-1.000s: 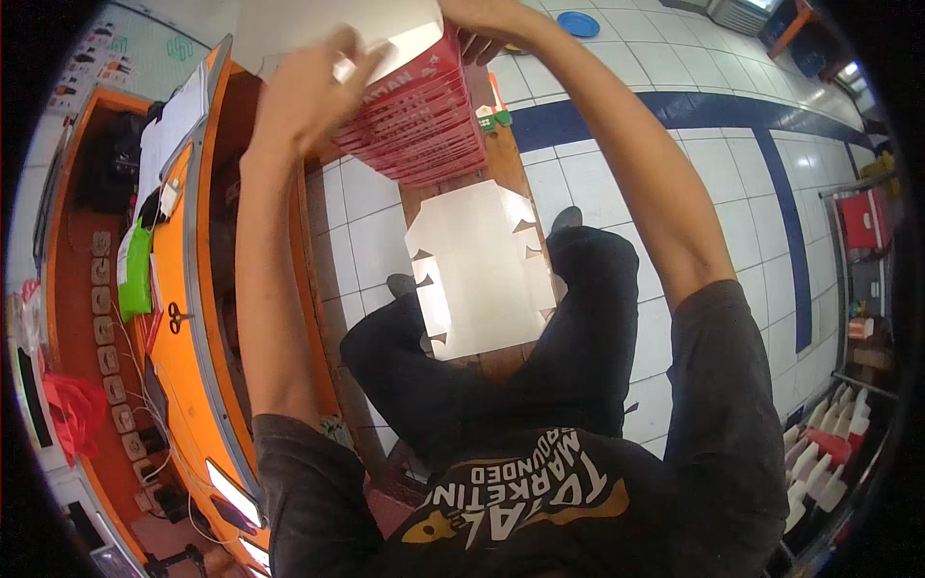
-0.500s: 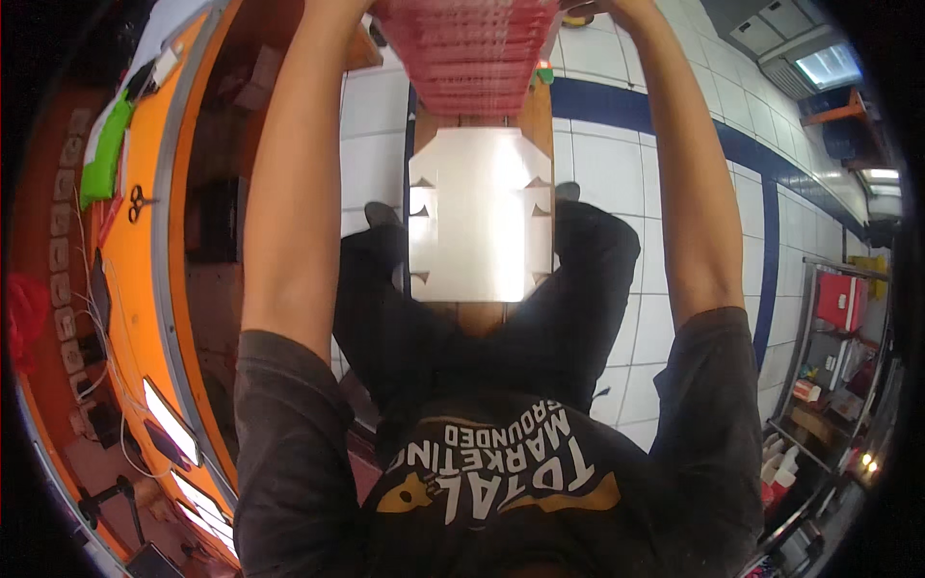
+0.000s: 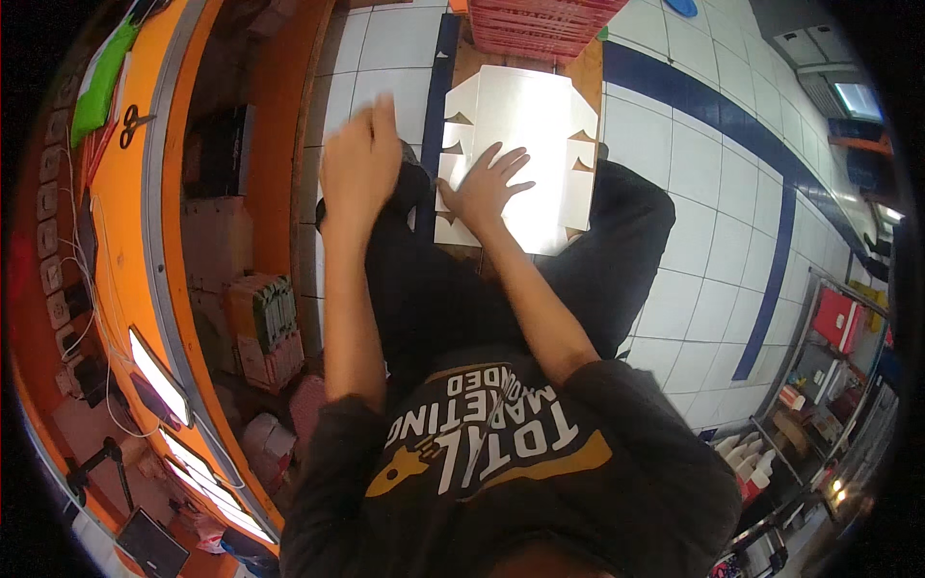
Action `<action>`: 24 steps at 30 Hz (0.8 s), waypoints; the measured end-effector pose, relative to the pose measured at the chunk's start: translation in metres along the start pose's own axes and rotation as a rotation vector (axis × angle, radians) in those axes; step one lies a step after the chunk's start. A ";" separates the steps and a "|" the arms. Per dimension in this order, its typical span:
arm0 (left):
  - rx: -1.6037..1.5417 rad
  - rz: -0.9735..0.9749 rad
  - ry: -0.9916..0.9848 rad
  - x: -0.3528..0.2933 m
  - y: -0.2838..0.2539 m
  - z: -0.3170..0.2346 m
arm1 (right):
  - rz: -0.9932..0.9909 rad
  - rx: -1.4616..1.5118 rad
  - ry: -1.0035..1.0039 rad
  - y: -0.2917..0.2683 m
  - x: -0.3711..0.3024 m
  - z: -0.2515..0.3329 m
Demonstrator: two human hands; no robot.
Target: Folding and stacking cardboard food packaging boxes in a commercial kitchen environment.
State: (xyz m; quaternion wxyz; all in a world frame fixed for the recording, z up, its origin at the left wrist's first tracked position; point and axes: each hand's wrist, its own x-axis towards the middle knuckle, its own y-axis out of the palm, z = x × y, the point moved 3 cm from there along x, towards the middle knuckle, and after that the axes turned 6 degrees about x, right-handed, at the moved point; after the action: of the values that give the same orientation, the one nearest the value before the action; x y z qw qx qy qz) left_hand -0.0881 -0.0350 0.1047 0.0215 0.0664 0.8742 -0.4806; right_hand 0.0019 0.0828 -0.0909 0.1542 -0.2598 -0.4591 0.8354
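Note:
A white die-cut cardboard sheet (image 3: 540,125) with notched sides lies flat on a wooden bench (image 3: 590,69) between my legs. My right hand (image 3: 487,183) rests open on its left half, fingers spread. Off the sheet's left edge, my left hand (image 3: 361,159) is raised over the floor. It is blurred, with one digit pointing up and the other fingers looking curled, and nothing shows in it. Just beyond the sheet stands a red block with ridged, layered sides (image 3: 540,29), cut off by the top of the picture.
An orange counter (image 3: 154,279) runs along the left, with black scissors (image 3: 133,125) and a green packet (image 3: 104,82) on it. Under it sit packed cartons (image 3: 265,318). At the right, a metal rack holds a red box (image 3: 836,318). A blue round thing (image 3: 682,6) lies on the tiles.
Both hands have left the red block and come back nearer me. The right now lies on the cardboard; the left hangs beside it. My view has shifted, placing bench and block farther right and up.

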 end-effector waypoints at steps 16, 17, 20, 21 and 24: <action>-0.084 0.288 -0.127 -0.108 0.070 0.108 | 0.159 0.093 0.073 -0.003 0.008 -0.007; -0.091 0.300 -0.076 -0.108 0.072 0.108 | 0.177 0.146 0.021 -0.002 0.010 -0.013; 0.010 0.140 0.113 -0.120 0.079 0.106 | 0.110 0.229 -0.041 -0.017 0.012 -0.026; 0.008 0.145 0.123 -0.124 0.084 0.102 | 0.215 0.460 0.019 -0.016 0.020 -0.050; 0.179 -0.044 0.454 -0.135 0.095 0.088 | 0.269 1.000 0.140 -0.011 0.019 -0.079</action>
State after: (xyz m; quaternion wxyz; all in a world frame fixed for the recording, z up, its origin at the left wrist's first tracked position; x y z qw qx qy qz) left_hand 0.0567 -0.0716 -0.0079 -0.1922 0.1552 0.8118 -0.5292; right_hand 0.0323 0.1520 -0.1225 0.1813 -0.2664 0.0448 0.9456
